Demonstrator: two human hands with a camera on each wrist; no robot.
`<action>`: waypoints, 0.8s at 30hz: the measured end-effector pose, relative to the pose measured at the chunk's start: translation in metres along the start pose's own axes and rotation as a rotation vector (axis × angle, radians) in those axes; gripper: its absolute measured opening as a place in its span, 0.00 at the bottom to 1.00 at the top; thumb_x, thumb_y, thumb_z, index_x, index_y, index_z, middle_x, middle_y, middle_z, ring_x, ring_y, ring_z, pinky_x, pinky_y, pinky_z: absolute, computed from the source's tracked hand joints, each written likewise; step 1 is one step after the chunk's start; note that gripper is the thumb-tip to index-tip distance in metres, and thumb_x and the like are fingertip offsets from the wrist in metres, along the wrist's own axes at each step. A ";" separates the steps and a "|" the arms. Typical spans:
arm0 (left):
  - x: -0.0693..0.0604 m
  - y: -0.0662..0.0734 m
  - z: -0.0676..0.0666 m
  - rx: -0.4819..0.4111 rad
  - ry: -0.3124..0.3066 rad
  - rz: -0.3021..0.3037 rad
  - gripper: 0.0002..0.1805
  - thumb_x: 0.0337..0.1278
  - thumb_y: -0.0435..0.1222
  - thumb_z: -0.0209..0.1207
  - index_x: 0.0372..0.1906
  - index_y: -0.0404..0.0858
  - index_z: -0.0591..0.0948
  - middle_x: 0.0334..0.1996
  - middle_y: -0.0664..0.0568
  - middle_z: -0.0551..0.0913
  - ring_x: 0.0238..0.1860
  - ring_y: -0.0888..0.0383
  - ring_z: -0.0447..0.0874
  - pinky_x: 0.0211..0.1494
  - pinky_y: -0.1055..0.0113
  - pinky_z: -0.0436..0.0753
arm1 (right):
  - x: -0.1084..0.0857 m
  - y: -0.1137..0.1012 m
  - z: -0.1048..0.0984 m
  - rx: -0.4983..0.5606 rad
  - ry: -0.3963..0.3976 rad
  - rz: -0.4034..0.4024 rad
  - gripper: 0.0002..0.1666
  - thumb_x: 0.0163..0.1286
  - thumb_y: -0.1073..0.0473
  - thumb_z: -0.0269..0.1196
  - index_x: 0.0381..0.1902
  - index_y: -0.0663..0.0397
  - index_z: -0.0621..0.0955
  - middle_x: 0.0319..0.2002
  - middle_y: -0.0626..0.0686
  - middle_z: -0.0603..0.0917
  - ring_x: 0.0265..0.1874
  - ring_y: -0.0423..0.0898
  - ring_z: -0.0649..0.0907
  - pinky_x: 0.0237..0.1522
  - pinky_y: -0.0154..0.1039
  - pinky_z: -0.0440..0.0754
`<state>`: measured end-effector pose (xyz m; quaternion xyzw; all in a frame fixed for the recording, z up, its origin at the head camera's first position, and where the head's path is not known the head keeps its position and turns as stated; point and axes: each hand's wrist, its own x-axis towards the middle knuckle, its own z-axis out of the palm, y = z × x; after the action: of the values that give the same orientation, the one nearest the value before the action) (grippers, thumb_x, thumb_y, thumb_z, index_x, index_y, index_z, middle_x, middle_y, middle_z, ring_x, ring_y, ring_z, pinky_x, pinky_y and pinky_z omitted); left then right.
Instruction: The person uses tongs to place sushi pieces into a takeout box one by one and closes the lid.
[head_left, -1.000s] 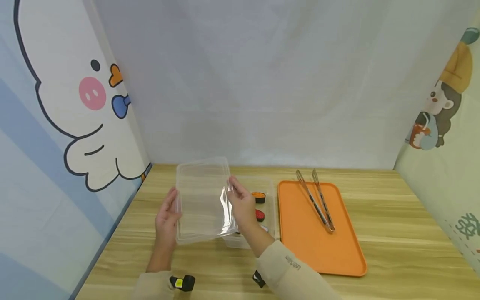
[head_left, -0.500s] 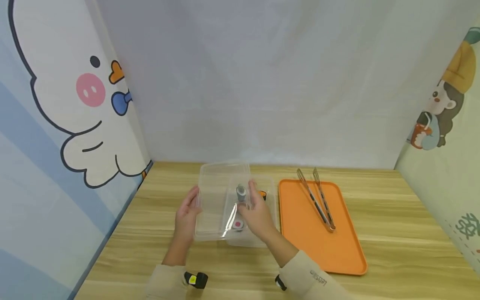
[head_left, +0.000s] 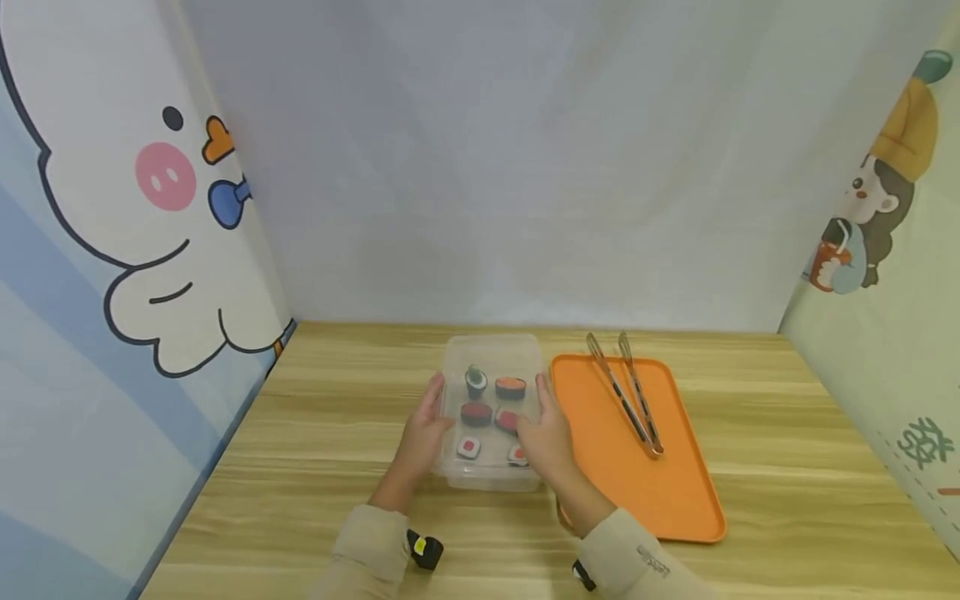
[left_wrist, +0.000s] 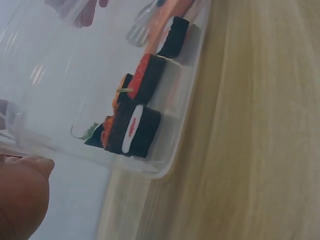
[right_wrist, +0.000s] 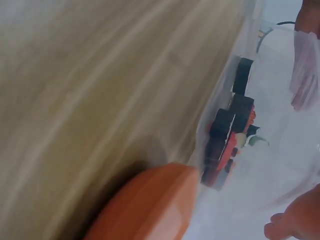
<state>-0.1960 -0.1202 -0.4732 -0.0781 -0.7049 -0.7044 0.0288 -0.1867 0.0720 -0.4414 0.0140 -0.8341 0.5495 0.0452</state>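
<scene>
My left hand [head_left: 418,442] and right hand [head_left: 551,440] hold a clear plastic lid [head_left: 491,354] by its two long sides, thumbs near its top. Beneath it stands a clear plastic box [head_left: 491,482], with the lid roughly lined up over it. Whether the lid touches the rim all round, I cannot tell. Inside are several toy sushi pieces: a dark red-topped one [head_left: 476,412], an orange-topped one [head_left: 511,387], a hand roll [head_left: 476,381] and a white roll [head_left: 468,447] among them. The left wrist view shows a black-wrapped sushi piece [left_wrist: 145,132] through the box wall.
Right beside the box lies an orange tray [head_left: 637,500], its left edge close to my right hand. Metal tongs [head_left: 630,400] rest on the tray, their tips reaching past its far edge. A pale curtain [head_left: 525,167] hangs behind the wooden table [head_left: 337,375].
Both hands have carried the lid rightward and levelled it above the box. The sushi pieces, partly uncovered before, now show through the lid. Tray and tongs stay put.
</scene>
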 end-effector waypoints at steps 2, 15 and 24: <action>0.002 -0.001 0.003 0.042 0.018 -0.011 0.40 0.51 0.16 0.46 0.73 0.23 0.50 0.74 0.33 0.47 0.74 0.41 0.43 0.74 0.53 0.44 | 0.001 0.003 0.000 -0.019 -0.002 0.000 0.45 0.59 0.69 0.56 0.74 0.66 0.56 0.75 0.61 0.53 0.68 0.58 0.62 0.39 0.46 0.80; 0.004 -0.002 0.010 0.317 0.045 -0.051 0.40 0.52 0.23 0.51 0.73 0.26 0.55 0.75 0.37 0.50 0.74 0.41 0.46 0.73 0.50 0.46 | 0.007 0.019 0.001 -0.129 -0.074 -0.002 0.45 0.62 0.63 0.56 0.74 0.69 0.52 0.75 0.63 0.49 0.72 0.62 0.52 0.70 0.55 0.50; 0.009 -0.002 0.008 0.393 0.011 -0.031 0.40 0.52 0.24 0.53 0.72 0.24 0.54 0.74 0.34 0.49 0.73 0.39 0.46 0.73 0.48 0.46 | 0.010 0.020 0.002 -0.175 -0.109 0.019 0.46 0.65 0.59 0.57 0.74 0.70 0.50 0.75 0.64 0.46 0.72 0.62 0.51 0.70 0.56 0.49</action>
<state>-0.2043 -0.1112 -0.4738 -0.0561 -0.8300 -0.5538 0.0366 -0.1980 0.0781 -0.4596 0.0319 -0.8804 0.4732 -0.0046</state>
